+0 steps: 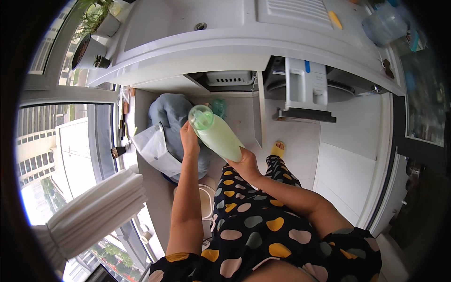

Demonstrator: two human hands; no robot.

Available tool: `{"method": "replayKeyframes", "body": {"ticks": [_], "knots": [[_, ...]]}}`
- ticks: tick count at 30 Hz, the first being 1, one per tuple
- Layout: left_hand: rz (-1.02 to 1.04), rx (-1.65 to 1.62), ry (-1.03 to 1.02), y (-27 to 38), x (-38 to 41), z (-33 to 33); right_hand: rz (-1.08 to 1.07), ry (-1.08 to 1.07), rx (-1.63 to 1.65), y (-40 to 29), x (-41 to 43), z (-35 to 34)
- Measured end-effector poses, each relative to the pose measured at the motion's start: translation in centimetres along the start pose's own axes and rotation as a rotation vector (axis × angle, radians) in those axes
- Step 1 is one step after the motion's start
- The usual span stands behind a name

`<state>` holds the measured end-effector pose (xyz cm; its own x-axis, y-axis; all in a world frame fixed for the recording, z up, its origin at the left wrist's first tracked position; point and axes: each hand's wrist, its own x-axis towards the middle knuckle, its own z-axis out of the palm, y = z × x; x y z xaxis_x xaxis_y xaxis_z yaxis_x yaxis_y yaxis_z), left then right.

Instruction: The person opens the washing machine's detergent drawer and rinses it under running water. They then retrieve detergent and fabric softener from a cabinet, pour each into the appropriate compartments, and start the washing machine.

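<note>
Both my hands hold a large bottle of pale green liquid [222, 136], tilted in front of my body. My right hand [246, 163] grips its lower end. Near the top, my left hand [190, 138] is closed around the side by the clear green cap [201, 117], partly hidden behind the bottle. Ahead and to the right, a detergent drawer [306, 88] is pulled out of a washing machine [341, 88]. The drawer has a white tray with compartments and a blue tab, and a dark front.
A grey-blue cloth bundle [171, 109] and a white bag [155, 149] lie at left, near a beige bin [208, 201]. A cabinet door [260, 116] stands open beside the machine. Above runs a white counter [225, 42] with a sink [218, 14]; potted plants [90, 53] stand at its left.
</note>
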<state>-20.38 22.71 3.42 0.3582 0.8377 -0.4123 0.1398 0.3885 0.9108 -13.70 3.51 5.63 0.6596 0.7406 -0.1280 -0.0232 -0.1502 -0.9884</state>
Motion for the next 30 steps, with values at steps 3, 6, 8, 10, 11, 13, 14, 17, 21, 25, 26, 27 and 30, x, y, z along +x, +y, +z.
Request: {"method": "replayKeyframes", "body": {"ticks": [3,6,8,10,11,13,14,17,21,25,26,27,30], "knots": [[-0.02,0.002,-0.06,-3.1,4.1,-1.4,0.311,0.051,-0.326,1.9,0.8,3.4],[-0.012,0.157,-0.143,-5.4,7.2,-1.7,0.411,0.093,-0.395,5.8,2.1,4.9],[-0.021,0.376,-0.168,-7.6,9.9,-2.3,0.377,0.202,-0.397,9.0,3.0,6.2],[0.115,0.588,-0.215,-8.2,12.3,-2.0,0.397,0.227,-0.418,12.0,4.4,7.1],[0.259,0.669,-0.228,-8.6,13.4,-1.7,0.407,0.236,-0.43,13.5,5.0,7.2],[0.56,0.875,-0.231,-8.4,16.5,-0.9,0.292,0.291,-0.431,17.2,6.6,7.4],[0.583,0.987,-0.236,-8.8,18.2,-0.8,0.272,0.296,-0.452,18.4,7.6,7.3],[0.45,1.338,-0.255,-8.5,22.4,0.8,0.26,0.291,-0.446,23.2,10.8,6.8],[0.338,1.64,-0.18,-9.8,28.5,0.7,0.271,0.237,-0.321,27.8,15.2,6.9],[0.355,1.753,-0.199,-9.7,29.8,0.4,0.372,0.118,-0.264,28.2,19.6,6.8],[0.413,1.733,-0.168,-9.6,29.4,0.5,0.34,0.09,-0.223,29.1,20.5,6.7],[0.469,1.718,-0.132,-9.6,28.8,0.2,0.385,0.052,-0.21,29.1,21.4,6.8],[0.552,1.683,-0.081,-9.9,27.4,-0.8,0.481,-0.04,-0.15,29.6,24.3,7.5]]}}
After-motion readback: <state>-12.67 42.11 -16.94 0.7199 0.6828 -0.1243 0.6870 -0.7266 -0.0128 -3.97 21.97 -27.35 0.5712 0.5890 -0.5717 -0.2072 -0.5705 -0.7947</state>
